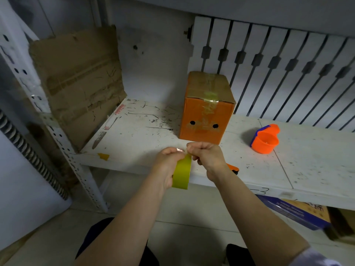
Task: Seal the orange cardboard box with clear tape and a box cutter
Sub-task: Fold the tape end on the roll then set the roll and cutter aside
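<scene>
The left hand (169, 160) grips a yellow-green roll of tape (182, 172); the right hand (206, 153) pinches its free end — sealing barely begun. The orange cardboard box (207, 108) sits behind on the white table (307, 160), old tape already across its top.

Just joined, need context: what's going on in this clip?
A person holds a roll of yellowish tape in the left hand while the right hand pinches at the top of the roll, apparently picking at the tape's loose end. The orange cardboard box stands on the white shelf just beyond the hands, untouched, its top flaps closed with tape already across them. An orange tool, partly hidden by the right wrist, lies at the shelf's front edge.
</scene>
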The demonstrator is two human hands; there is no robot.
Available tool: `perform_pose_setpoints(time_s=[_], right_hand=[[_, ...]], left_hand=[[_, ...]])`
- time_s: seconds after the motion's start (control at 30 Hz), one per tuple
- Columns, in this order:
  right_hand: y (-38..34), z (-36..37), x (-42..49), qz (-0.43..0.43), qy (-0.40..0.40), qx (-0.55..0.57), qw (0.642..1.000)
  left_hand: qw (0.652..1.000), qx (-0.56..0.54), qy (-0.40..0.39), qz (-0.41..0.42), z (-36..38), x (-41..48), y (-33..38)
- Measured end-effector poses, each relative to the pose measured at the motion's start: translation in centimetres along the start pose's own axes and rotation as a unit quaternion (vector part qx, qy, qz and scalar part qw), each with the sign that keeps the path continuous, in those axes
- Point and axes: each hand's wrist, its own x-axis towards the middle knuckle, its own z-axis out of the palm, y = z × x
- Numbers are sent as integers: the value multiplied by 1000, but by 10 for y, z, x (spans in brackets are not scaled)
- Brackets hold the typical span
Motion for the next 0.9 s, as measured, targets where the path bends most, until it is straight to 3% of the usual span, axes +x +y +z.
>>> perform_pose_setpoints(time_s=[0.13,0.3,0.4,0.6,0.9], right_hand=[[-16,-11,-10,-42,-6,32,999],[-38,-13,-21,-91,-24,20,995],[-47,-14,-25,-102,-16,9,995],[-59,-18,-34,-109,-16,20,994],[-64,-23,-45,-115,-12,-2,993]], left_hand=[[997,-35,-31,53,4,-26,14],[974,19,69,215,10,-40,32],[953,69,52,291,11,-46,43],[941,105,-14,322,9,-50,52],[939,115,20,322,12,-53,48]])
